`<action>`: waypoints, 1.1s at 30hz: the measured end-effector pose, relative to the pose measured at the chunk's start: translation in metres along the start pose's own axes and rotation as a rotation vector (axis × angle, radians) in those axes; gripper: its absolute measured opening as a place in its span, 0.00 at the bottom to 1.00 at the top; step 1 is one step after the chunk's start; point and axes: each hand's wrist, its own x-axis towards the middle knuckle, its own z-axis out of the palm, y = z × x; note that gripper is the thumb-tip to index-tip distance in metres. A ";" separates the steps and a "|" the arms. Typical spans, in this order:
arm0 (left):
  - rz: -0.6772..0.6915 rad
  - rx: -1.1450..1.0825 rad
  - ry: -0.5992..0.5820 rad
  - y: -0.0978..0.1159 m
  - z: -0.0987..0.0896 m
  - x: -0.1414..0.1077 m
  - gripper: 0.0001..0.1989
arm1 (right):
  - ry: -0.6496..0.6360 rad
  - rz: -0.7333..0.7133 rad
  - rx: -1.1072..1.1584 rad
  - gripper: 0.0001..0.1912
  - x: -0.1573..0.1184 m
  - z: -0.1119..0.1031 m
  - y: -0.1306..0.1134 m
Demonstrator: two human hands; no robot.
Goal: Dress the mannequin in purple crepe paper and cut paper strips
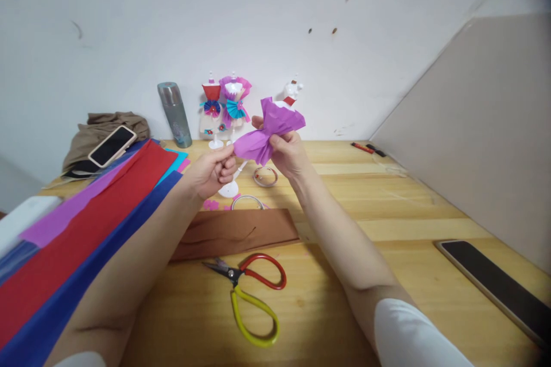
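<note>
Purple crepe paper (260, 140) is gathered at its middle around a small white dress form, which tilts to the right. My right hand (290, 152) is closed around the gathered paper, thumb in front. My left hand (213, 172) pinches the paper's lower left edge between thumb and fingers. Below the paper show a white pole and a round white base (228, 190), seemingly the form's stand. Behind stand two small dress forms, one with a red top (211, 92), one in purple paper (235, 87) with a turquoise fan bow.
Scissors (235, 275) with red and yellow handles lie open before brown folded paper (241, 232). Coloured paper strips (90, 223) cover the left side. A flask (174, 114) stands by the wall. Phones lie left (112, 146) and right (491, 287). A wire ring (265, 176) lies behind.
</note>
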 end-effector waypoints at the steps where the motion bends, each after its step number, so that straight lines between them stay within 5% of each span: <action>1: 0.045 0.038 0.047 -0.003 0.000 0.003 0.19 | 0.001 -0.001 0.001 0.30 0.000 -0.001 0.000; 6: 0.588 0.299 0.366 -0.017 -0.006 0.015 0.13 | 0.013 0.004 0.008 0.27 0.000 -0.002 0.005; 9: 0.882 0.537 0.393 -0.021 -0.012 0.020 0.06 | 0.018 0.019 0.017 0.26 -0.001 0.000 0.007; 13: 1.063 0.732 0.353 -0.025 -0.015 0.021 0.07 | 0.025 0.052 0.012 0.26 -0.003 0.005 0.009; 23: 1.028 0.793 0.431 -0.022 0.000 -0.007 0.14 | 0.114 0.091 0.021 0.24 -0.006 0.013 0.016; 27: 0.897 0.570 0.551 -0.029 0.007 0.000 0.16 | 0.159 0.087 0.023 0.25 -0.003 0.011 0.017; 33: 0.641 0.249 0.428 -0.035 0.019 0.004 0.18 | 0.197 0.048 0.051 0.24 -0.001 0.008 0.017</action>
